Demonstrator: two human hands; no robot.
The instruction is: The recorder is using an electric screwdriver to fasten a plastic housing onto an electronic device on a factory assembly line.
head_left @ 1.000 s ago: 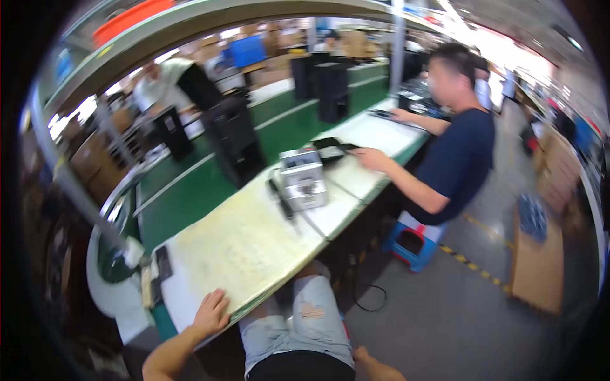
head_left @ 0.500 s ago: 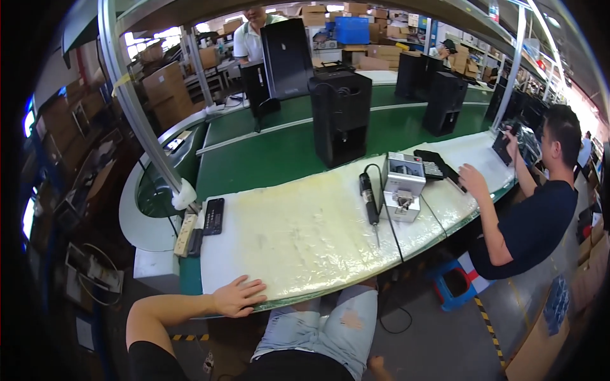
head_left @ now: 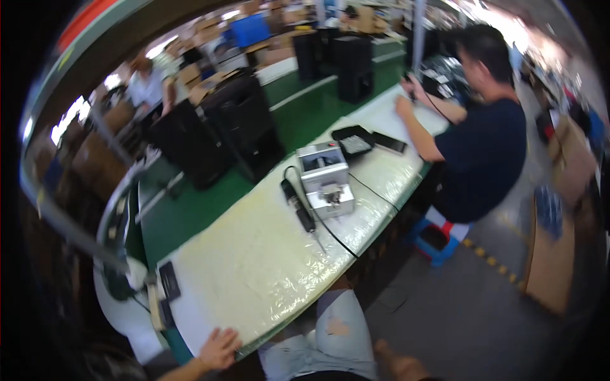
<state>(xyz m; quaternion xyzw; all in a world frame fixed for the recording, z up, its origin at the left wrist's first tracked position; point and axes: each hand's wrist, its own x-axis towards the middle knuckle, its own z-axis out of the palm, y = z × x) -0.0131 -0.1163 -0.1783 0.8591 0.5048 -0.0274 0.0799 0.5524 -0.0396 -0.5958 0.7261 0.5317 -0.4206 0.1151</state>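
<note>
My left hand (head_left: 219, 348) rests flat on the near left edge of the plastic-covered work mat (head_left: 248, 254), fingers spread and holding nothing. My right hand (head_left: 397, 363) hangs low beside my thigh, smeared by motion, so its fingers cannot be made out. On the mat ahead lies a black electric screwdriver (head_left: 297, 206) with a long thin bit and a cable. Right beside it stands a silver screw feeder box (head_left: 325, 168). A flat black device with rows of keys or slots (head_left: 169, 280) lies at the mat's left end, farther from my left hand.
Behind the mat, black speaker-like cabinets (head_left: 244, 120) stand on the green conveyor (head_left: 305, 111). A black tray of small parts (head_left: 354, 141) sits past the feeder. A co-worker (head_left: 486, 127) sits to the right, holding a corded dark tool. A metal post (head_left: 76, 235) rises at left.
My view has swung to the right. Across the conveyor, a person's black cabinet now tilts beside another one. The co-worker at right now holds a corded tool. My left hand stays on the mat edge.
</note>
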